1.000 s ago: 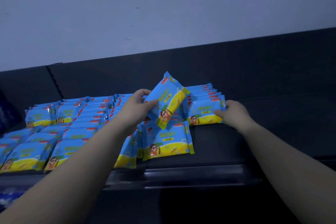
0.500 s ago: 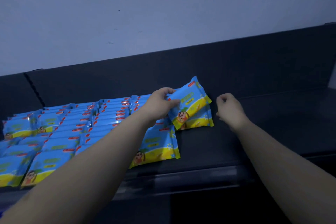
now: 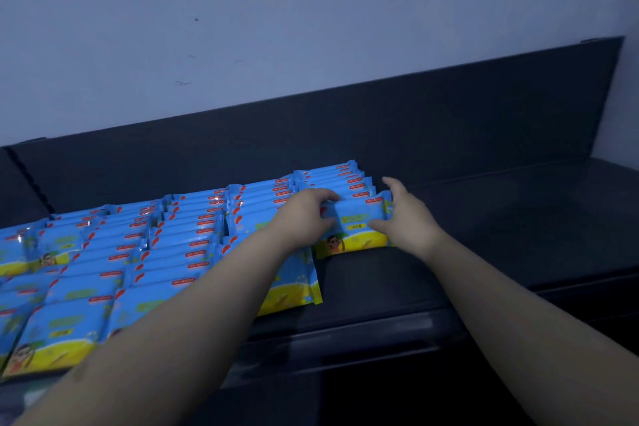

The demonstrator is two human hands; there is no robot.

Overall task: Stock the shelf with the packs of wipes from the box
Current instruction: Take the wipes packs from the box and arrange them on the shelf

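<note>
Holding: left hand and right hand both clamp one pack of wipes, fingers curled over its top edge, one hand at each end.
Pack: upright on the shelf, fronting the row nearest 3 o'clock.
Other packs: rows filling the shelf toward 9 o'clock.

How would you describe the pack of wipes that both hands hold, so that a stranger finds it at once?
Under the pale wall runs a dark shelf with rows of blue packs. Take the rightmost row, next to the bare part of the shelf; its front pack is the one. Only this pack is held between the left hand and the right hand.
</note>
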